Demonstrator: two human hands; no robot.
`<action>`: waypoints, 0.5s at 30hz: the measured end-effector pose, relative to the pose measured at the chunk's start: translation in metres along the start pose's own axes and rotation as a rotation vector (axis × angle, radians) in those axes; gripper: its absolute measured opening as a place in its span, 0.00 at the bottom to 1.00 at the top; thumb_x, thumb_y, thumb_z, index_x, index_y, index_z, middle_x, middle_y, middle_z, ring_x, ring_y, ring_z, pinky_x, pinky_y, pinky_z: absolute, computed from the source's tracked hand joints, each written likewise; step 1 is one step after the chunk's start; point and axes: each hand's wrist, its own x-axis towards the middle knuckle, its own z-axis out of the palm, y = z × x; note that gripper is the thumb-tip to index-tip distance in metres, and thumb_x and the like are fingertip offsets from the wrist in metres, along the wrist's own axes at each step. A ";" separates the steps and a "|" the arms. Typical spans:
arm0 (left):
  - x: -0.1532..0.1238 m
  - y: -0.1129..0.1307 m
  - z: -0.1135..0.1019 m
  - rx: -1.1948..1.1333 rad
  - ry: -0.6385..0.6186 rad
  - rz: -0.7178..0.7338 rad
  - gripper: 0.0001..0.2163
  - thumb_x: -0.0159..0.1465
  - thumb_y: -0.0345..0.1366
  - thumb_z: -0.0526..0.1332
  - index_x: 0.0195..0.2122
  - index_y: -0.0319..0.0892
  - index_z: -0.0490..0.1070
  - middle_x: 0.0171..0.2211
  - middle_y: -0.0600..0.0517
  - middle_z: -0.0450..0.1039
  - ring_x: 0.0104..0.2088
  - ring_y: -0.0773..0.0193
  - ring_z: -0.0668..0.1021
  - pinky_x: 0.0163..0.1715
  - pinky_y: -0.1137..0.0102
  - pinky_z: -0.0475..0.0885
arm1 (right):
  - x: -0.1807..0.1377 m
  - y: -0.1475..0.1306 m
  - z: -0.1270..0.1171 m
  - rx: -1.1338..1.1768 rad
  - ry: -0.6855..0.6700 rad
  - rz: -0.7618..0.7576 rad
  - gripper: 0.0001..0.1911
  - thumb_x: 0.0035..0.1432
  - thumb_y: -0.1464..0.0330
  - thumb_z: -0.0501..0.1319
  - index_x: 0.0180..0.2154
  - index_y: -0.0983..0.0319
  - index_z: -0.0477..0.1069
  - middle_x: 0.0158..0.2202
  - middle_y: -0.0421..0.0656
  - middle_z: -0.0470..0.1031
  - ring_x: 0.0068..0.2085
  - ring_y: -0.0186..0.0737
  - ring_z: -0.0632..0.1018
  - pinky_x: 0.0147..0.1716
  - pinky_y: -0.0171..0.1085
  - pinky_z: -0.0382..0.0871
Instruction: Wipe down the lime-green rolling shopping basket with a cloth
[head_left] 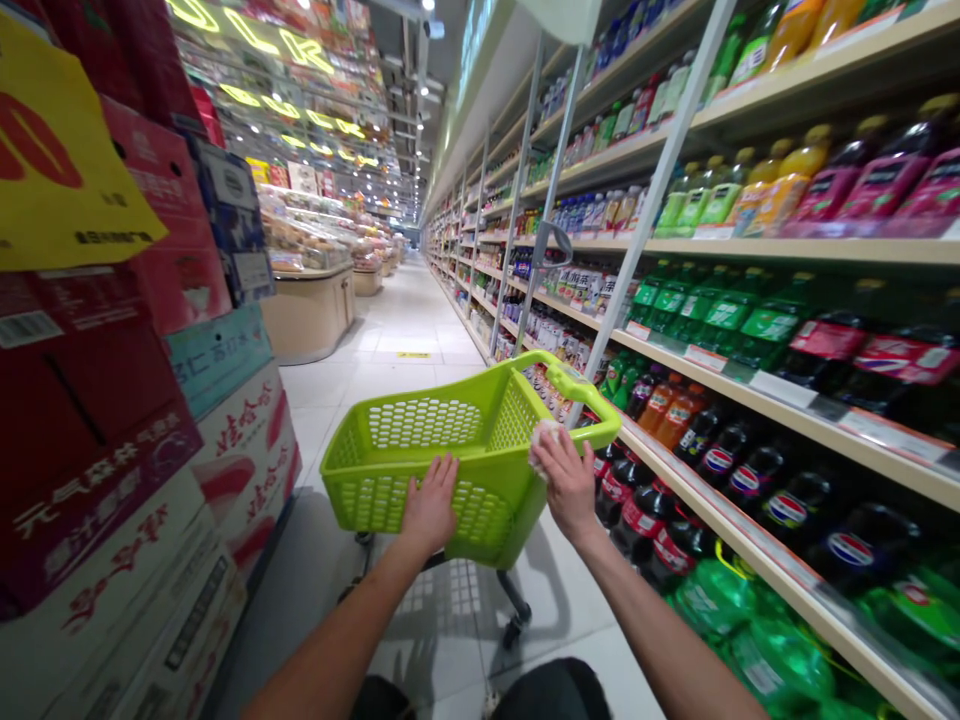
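Note:
A lime green plastic shopping basket (420, 440) sits tilted on a small wheeled cart frame in a supermarket aisle. My left hand (430, 505) lies on the basket's near wall, fingers spread over the mesh. My right hand (564, 478) is closed on a white cloth (541, 437) pressed against the basket's right rim, just below the green handle (577, 388).
Shelves of soft-drink bottles (750, 330) run along the right. Stacked red and white cartons (112, 450) wall the left. A display counter (309, 305) stands further down on the left. The tiled aisle floor (405, 330) stretches ahead.

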 end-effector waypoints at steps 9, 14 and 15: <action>-0.004 0.002 -0.002 -0.020 -0.025 0.018 0.36 0.48 0.27 0.49 0.61 0.39 0.42 0.63 0.52 0.39 0.62 0.58 0.45 0.56 0.51 0.50 | -0.045 -0.025 0.015 0.084 -0.128 -0.123 0.18 0.58 0.76 0.48 0.45 0.57 0.69 0.48 0.42 0.71 0.57 0.38 0.61 0.57 0.49 0.44; -0.004 0.006 -0.001 -0.036 -0.025 -0.009 0.37 0.47 0.27 0.50 0.61 0.38 0.42 0.63 0.51 0.38 0.62 0.58 0.45 0.56 0.50 0.50 | -0.009 -0.018 0.012 0.040 -0.020 0.008 0.18 0.58 0.75 0.49 0.48 0.57 0.66 0.50 0.44 0.69 0.59 0.42 0.58 0.57 0.52 0.38; -0.004 0.006 -0.001 -0.038 -0.026 -0.005 0.37 0.47 0.27 0.50 0.61 0.38 0.42 0.63 0.51 0.38 0.62 0.58 0.45 0.56 0.50 0.50 | -0.015 -0.018 0.016 0.041 -0.034 -0.006 0.18 0.58 0.76 0.49 0.47 0.57 0.67 0.49 0.43 0.70 0.58 0.41 0.60 0.58 0.51 0.38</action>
